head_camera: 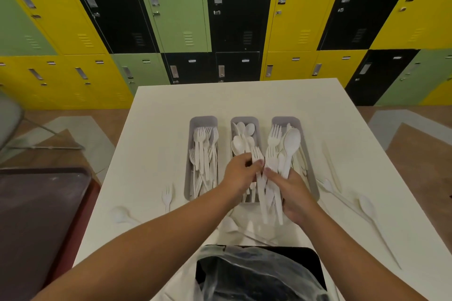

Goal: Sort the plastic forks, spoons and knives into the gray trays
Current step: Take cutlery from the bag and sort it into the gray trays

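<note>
Our right hand (297, 197) holds a mixed bunch of cutlery (275, 178) with its fingers wrapped around it, and our left hand (241, 173) pinches one fork (256, 157) out of the bunch, just over the middle gray tray (244, 121) that holds spoons. We think the next move is to carry that fork to the fork tray (203, 121) at ten o'clock and let go. The white counter (171, 105) has loose pieces at three and eight o'clock, and colored lockers (171, 7) fill the wall at twelve.

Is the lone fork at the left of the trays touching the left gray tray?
Apart. The head view shows bare white table between the lone fork and the left gray tray.
</note>
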`<state>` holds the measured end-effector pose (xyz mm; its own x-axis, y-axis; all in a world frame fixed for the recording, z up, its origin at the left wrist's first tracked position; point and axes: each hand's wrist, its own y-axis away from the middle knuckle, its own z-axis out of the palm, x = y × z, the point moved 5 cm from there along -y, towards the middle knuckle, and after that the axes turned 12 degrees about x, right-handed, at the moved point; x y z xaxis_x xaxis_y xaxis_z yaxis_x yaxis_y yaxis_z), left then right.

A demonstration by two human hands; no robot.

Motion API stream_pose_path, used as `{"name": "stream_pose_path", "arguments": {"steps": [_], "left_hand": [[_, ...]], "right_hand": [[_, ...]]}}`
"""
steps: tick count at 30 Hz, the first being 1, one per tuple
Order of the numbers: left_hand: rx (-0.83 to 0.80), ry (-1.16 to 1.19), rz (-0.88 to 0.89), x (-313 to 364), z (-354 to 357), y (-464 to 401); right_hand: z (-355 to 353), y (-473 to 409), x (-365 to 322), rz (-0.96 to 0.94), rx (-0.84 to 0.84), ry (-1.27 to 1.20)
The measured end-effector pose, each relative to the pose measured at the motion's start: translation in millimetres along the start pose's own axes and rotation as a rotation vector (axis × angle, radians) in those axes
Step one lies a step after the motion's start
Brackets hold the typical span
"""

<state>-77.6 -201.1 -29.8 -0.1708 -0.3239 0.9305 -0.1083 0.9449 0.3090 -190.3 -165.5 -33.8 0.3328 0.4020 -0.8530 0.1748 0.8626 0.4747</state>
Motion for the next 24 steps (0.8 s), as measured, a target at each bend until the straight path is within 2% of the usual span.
{"name": "stream_pose_path", "arguments": {"steps": [6,12,17,21,24], "left_hand": [[0.190,0.191,-0.118,7,-23,-9],[-0.044,0.092,-0.046,12,-16,-6],[0.167,0.181,-0.038,11,-25,-11],[0.305,0.123,-0.023,10,-39,-23],[0.405,0.283,-0.092,9,-53,-31]], "right_hand": [[9,4,6,0.027,-0.008,0.041],[26,9,12,0.089,-0.092,0.079],[38,14,14,0.076,-0.118,0.134],[48,17,19,0.080,-0.161,0.188],[51,15,25,0.090,-0.163,0.190]]}}
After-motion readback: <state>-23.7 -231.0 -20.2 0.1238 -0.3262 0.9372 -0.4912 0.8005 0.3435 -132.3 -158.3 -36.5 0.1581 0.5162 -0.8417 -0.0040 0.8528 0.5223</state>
